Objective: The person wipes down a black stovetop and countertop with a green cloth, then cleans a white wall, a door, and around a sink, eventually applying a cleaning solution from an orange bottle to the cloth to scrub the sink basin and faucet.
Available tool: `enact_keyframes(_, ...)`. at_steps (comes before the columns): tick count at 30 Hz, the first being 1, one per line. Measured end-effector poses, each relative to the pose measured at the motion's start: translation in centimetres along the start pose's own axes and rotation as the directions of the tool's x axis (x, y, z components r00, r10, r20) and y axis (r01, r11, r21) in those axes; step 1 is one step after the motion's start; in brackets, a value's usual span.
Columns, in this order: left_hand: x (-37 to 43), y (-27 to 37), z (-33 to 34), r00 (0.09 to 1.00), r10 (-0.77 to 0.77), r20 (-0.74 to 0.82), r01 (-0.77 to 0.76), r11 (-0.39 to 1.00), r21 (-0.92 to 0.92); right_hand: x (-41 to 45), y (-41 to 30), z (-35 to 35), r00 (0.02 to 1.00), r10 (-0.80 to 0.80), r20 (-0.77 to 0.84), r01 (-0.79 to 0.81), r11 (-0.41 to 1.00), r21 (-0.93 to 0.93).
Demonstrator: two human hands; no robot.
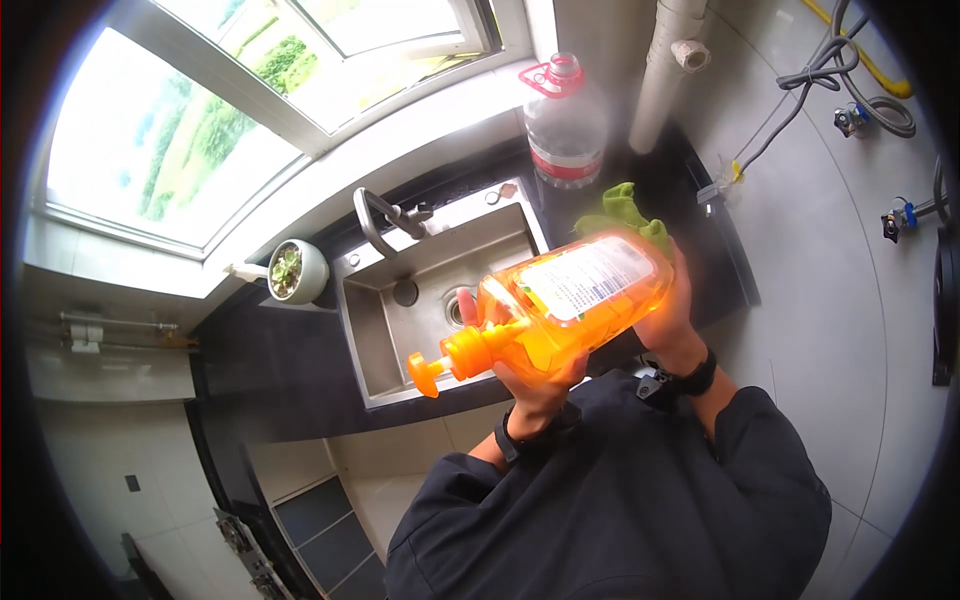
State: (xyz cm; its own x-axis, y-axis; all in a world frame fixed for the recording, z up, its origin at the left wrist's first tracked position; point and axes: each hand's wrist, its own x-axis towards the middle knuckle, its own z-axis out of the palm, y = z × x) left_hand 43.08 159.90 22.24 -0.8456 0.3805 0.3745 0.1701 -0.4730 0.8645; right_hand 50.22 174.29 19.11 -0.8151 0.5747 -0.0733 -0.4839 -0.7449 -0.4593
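A large pump bottle of orange liquid [622, 322] lies tilted in the air between my hands, over the near right part of the steel sink [375, 330]. Its orange pump head [465, 354] points left, and a white label with writing faces up. My left hand [536, 390] grips the bottle from below near the pump end, with some fingers hidden behind it. At the base end is my right hand [670, 319], whose fingers are mostly hidden. A green cloth [626, 210] shows beside the base at the right hand; whether it is held there I cannot tell.
Behind the sink stands a grey faucet [390, 217]. A clear plastic jug [566, 127] with a red handle occupies the dark counter [255, 375] at the back right, near a white pipe [664, 75]. On the left sits a potted succulent [289, 271], below the window [172, 142].
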Motion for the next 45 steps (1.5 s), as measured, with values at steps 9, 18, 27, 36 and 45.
enact_keyframes(9,-1.4,-2.4,0.2,0.989,0.116,-0.089,-0.120,0.992,-0.040,-3.2,-0.7,-1.7,0.899,-0.438,-0.009,0.398,0.824,-0.403)
enact_keyframes(18,-1.0,-1.4,0.7,0.999,-0.011,-0.047,0.009,0.999,-0.039,-1.8,-2.1,-3.0,0.978,-0.195,0.075,0.207,0.947,-0.245)
enact_keyframes(27,-2.5,-1.8,2.0,0.995,-0.099,0.025,0.101,0.991,-0.088,-1.1,-2.2,-6.2,0.984,0.145,0.108,-0.129,0.981,-0.143)
enact_keyframes(36,-4.8,-3.6,2.9,0.996,-0.065,-0.057,0.066,0.998,0.012,-1.6,-1.8,-10.3,0.960,0.266,-0.084,-0.276,0.950,-0.146)
enact_keyframes(45,-4.8,-3.9,-1.4,0.955,0.067,-0.289,0.039,0.937,0.346,-3.4,-0.7,-10.5,0.927,0.373,0.043,-0.290,0.783,-0.550)
